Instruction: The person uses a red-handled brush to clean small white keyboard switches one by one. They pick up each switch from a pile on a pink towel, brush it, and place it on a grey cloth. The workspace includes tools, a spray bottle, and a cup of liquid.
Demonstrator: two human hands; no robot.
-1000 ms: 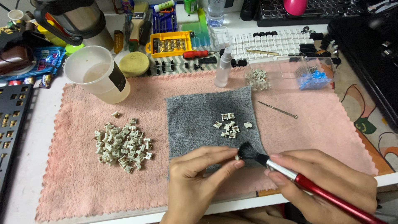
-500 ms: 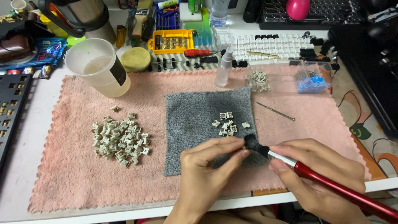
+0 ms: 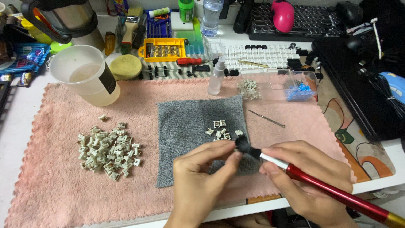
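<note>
Left hand (image 3: 201,181): near edge of the desk, fingertips pinched together at the brush tip; whatever small part sits between them is hidden, so I cannot tell what is gripped.
Right hand (image 3: 314,179): near right, fingers closed round the shaft of a red-handled brush (image 3: 333,192), held like a pen.
Brush head: dark bristles touching the left fingertips, over the near right corner of the grey cloth.
Grey cloth (image 3: 185,126): lies flat on the middle of the pink towel (image 3: 55,185).
Small cluster (image 3: 220,130): a few pale keyboard switch parts on the grey cloth, just beyond the brush tip.
Large pile (image 3: 107,150): many of the same pale parts heaped on the towel, well left of the hands; one stray piece lies just beyond it.
Metal pick (image 3: 265,118): thin, lying on the towel right of the grey cloth.
Plastic cup (image 3: 86,76): translucent, far left, a little liquid in it.
Spray bottle (image 3: 217,76): small, clear, upright at the towel's far edge.
Clear tray (image 3: 274,82): far right of the bottle, holding pale parts and blue ones.
White keyboard (image 3: 265,55): beyond the tray.
</note>
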